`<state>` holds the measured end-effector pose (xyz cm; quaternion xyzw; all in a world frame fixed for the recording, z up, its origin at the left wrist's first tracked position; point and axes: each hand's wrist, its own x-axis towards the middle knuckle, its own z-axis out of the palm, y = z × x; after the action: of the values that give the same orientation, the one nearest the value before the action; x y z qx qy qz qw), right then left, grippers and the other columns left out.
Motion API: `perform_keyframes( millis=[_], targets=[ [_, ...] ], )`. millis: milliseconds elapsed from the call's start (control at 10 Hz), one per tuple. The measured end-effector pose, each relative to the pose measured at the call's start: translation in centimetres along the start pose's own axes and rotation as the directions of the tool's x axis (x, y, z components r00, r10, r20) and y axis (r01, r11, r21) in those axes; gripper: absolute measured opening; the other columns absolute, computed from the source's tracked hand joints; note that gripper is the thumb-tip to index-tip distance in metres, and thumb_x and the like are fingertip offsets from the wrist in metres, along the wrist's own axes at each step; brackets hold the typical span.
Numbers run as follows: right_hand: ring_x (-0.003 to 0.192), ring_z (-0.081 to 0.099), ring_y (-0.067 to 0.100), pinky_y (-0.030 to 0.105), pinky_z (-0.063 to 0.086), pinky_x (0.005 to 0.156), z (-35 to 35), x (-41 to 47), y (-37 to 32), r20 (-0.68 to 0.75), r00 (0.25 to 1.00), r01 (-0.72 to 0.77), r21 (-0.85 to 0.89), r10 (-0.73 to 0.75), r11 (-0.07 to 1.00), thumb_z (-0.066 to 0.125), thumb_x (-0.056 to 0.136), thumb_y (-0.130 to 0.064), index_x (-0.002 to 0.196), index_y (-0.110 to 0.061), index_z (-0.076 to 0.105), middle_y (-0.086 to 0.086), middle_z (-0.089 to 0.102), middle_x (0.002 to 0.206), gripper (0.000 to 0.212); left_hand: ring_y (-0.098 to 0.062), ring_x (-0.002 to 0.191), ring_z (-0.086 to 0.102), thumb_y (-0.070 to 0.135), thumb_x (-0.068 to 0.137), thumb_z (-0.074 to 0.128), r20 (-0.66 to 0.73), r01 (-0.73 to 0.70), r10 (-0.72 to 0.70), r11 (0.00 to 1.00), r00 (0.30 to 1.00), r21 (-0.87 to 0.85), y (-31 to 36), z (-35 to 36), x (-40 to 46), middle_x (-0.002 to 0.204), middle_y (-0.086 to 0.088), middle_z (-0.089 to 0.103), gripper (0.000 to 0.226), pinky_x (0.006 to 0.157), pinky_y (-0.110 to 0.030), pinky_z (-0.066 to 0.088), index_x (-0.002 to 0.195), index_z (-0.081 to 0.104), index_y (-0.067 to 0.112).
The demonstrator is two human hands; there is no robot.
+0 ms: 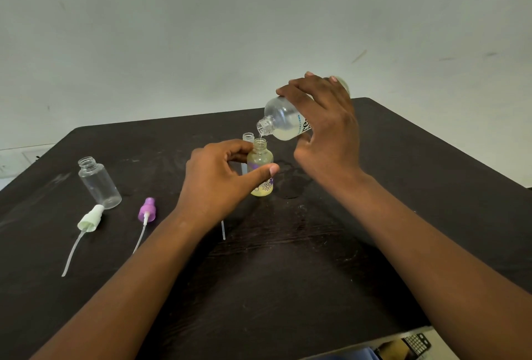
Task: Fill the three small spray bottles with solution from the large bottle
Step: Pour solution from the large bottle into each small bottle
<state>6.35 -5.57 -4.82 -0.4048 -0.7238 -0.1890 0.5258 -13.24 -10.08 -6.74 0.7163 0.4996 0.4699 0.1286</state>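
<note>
Landmark: the flower-printed small bottle [261, 171], standing upright on the dark worktop [316, 259]; every place below is told from it.
Your right hand [322, 126]: wrapped around the large bottle [283, 120], which you hold tilted above and to the right of the landmark, its open neck pointing down and left, just over the landmark's mouth.
Solution: a thin stream runs from the large bottle's neck into the landmark's open mouth; yellowish liquid fills the landmark up to near its shoulder.
Your left hand [221, 175]: closed on the landmark from its left, thumb across the front of the label, fingers around the far side.
Second small bottle [248, 138]: just behind the landmark to its left; only its open clear neck shows, the rest is hidden by your left hand.
Third small bottle [99, 182]: well to the left of the landmark, clear, upright, uncapped, with nothing visible inside.
Green spray head [90, 218]: lying on the worktop just in front of the third bottle, its tube trailing toward you.
Purple spray head [147, 210]: lying between the third bottle and the landmark, its tube toward you.
Loose tube [223, 230]: in front of the landmark, partly hidden under your left wrist.
Wet patch [290, 184]: on the worktop just to the right of the landmark.
</note>
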Motion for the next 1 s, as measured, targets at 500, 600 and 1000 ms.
perform_keyframes(
  millis=[500, 600, 1000],
  targets=[
    [0.138, 0.055, 0.029, 0.052, 0.036, 0.118, 0.14, -0.01, 0.1, 0.005, 1.0, 0.004, 0.011, -0.004, 1.0, 0.047, 0.062, 0.005, 0.128, -0.014, 0.07, 0.005, 0.067, 0.129, 0.072, 0.017, 0.061, 0.06, 0.052, 0.078, 0.085, -0.006, 0.002, -0.002, 1.0, 1.0, -0.004, -0.07, 0.02, 0.0, 0.102, 0.012, 0.077, 0.05, 0.066, -0.014, 0.047, 0.116, 0.079, 0.02],
    [0.138, 0.055, 0.029, 0.052, 0.036, 0.119, 0.24, -0.02, 0.09, 0.004, 1.0, 0.0, 0.009, 0.0, 1.0, 0.048, 0.062, 0.005, 0.128, -0.014, 0.071, 0.004, 0.067, 0.129, 0.072, 0.016, 0.061, 0.06, 0.052, 0.078, 0.085, -0.006, 0.003, -0.004, 1.0, 1.0, -0.008, -0.13, 0.01, 0.03, 0.101, 0.012, 0.077, 0.051, 0.066, -0.014, 0.047, 0.117, 0.079, 0.02],
    [0.138, 0.055, 0.028, 0.048, 0.033, 0.122, 0.21, -0.01, 0.08, 0.007, 1.0, -0.003, 0.002, 0.003, 1.0, 0.048, 0.064, 0.003, 0.129, -0.014, 0.07, 0.003, 0.067, 0.13, 0.071, 0.017, 0.062, 0.06, 0.053, 0.077, 0.085, -0.011, 0.004, -0.004, 1.0, 1.0, -0.002, -0.18, 0.04, 0.08, 0.101, 0.012, 0.078, 0.052, 0.066, -0.014, 0.046, 0.116, 0.079, 0.02]
  ],
)
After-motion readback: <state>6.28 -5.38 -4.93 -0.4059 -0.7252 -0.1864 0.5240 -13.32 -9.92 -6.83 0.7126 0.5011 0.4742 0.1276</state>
